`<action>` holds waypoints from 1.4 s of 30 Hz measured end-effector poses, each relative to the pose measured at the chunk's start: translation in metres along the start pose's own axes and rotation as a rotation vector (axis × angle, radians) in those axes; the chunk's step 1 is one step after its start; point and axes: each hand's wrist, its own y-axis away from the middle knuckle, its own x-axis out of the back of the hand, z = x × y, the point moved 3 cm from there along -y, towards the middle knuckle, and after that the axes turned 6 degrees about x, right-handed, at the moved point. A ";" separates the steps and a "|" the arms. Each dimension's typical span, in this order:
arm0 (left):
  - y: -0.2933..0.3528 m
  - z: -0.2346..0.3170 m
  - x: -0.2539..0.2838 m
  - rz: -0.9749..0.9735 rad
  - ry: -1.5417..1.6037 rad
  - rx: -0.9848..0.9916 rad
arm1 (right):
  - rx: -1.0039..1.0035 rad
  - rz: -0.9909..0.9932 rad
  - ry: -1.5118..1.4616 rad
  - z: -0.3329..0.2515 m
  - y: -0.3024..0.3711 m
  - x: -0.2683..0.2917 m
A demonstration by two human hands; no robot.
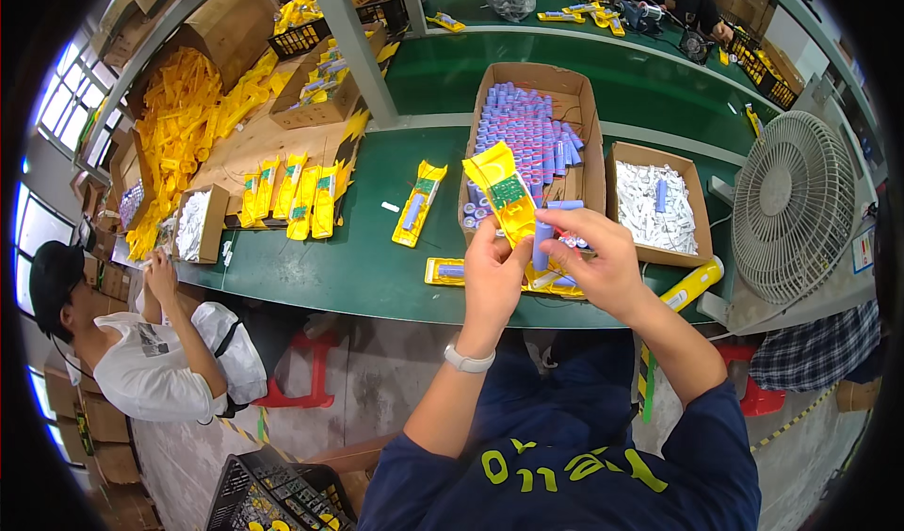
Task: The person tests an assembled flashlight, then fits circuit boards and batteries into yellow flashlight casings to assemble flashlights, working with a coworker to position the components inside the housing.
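Note:
My left hand [493, 275] is closed on the lower end of a yellow plastic shell [488, 168], tilted up over the green bench. A green circuit board [508, 189] sits inside that shell. Between the fingers of my right hand [607, 260] is a purple cylindrical battery cell [542, 247], held upright beside the shell's lower end. Just behind both hands stands a cardboard box [586, 107] with rows of purple cells. Partly hidden under my hands, another yellow shell [441, 270] lies along the bench's near edge.
A yellow shell with a cell [419, 203] lies left of the box. To the right are a carton of white pieces [662, 206], a yellow cylinder [694, 283] and a large fan [796, 206]. At left, a co-worker [155, 352] sits near piled yellow shells [184, 121].

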 end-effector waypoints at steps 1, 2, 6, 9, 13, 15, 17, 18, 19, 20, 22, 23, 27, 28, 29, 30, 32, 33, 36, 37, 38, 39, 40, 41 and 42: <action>0.001 0.000 0.000 -0.030 -0.025 0.044 | 0.059 -0.003 0.059 0.001 0.001 -0.003; -0.001 -0.004 0.001 -0.029 -0.026 0.041 | 0.062 -0.002 0.058 0.002 0.002 -0.006; -0.001 -0.010 -0.005 -0.100 0.087 -0.069 | 0.045 -0.038 0.168 0.003 0.001 -0.011; 0.001 -0.014 -0.007 -0.127 0.223 0.037 | 0.001 -0.053 0.169 0.007 0.004 -0.013; 0.000 -0.015 -0.007 -0.189 0.380 0.073 | -0.047 -0.053 0.128 0.014 0.005 -0.012; 0.000 -0.017 -0.006 -0.180 0.367 0.071 | -0.046 -0.051 0.134 0.011 0.004 -0.011; 0.000 -0.017 -0.008 -0.174 0.355 0.072 | -0.049 -0.048 0.141 0.009 0.003 -0.010; 0.000 -0.015 -0.008 -0.172 0.346 0.067 | -0.066 -0.048 0.120 0.010 0.002 -0.010; 0.000 -0.013 -0.009 -0.170 0.336 0.061 | -0.083 -0.047 0.098 0.011 0.001 -0.009; 0.000 -0.011 -0.009 -0.171 0.334 0.062 | -0.084 -0.045 0.098 0.011 0.000 -0.008; 0.001 -0.009 -0.011 -0.208 0.357 0.099 | -0.152 -0.065 0.049 0.012 -0.001 -0.006; 0.001 -0.009 -0.011 -0.209 0.357 0.101 | -0.153 -0.064 0.050 0.012 -0.001 -0.006; -0.002 -0.018 -0.010 -0.183 0.301 0.065 | -0.097 -0.091 0.141 0.010 -0.001 -0.007; -0.002 -0.019 -0.010 -0.180 0.287 0.056 | -0.064 -0.110 0.207 0.009 -0.001 -0.007; -0.001 -0.020 -0.011 -0.181 0.286 0.056 | -0.063 -0.108 0.208 0.010 0.000 -0.007; 0.000 -0.020 -0.012 -0.165 0.294 0.056 | -0.039 -0.117 0.226 0.012 0.002 -0.009; 0.001 -0.021 -0.012 -0.148 0.298 0.050 | -0.010 -0.122 0.243 0.009 0.002 -0.011; 0.002 -0.022 -0.011 -0.136 0.298 0.038 | -0.147 -0.091 0.127 0.007 0.002 -0.011; 0.007 -0.016 -0.019 -0.188 0.341 0.061 | -0.311 -0.035 -0.126 0.028 0.011 -0.011; 0.008 -0.017 -0.018 -0.149 0.291 0.014 | -0.336 -0.025 -0.279 0.032 0.009 -0.014; 0.008 -0.017 -0.017 -0.112 0.242 -0.033 | -0.333 -0.024 -0.280 0.032 0.008 -0.013; 0.008 -0.018 -0.017 -0.113 0.241 -0.035 | -0.470 -0.108 -0.447 0.034 0.008 -0.015; 0.007 -0.018 -0.016 -0.103 0.250 -0.039 | -0.605 -0.191 -0.617 0.031 0.008 -0.016; 0.008 -0.018 -0.015 -0.092 0.259 -0.044 | -0.625 -0.178 -0.662 0.027 0.007 -0.016; 0.008 -0.017 -0.015 -0.095 0.255 -0.044 | -0.622 -0.174 -0.665 0.024 0.006 -0.016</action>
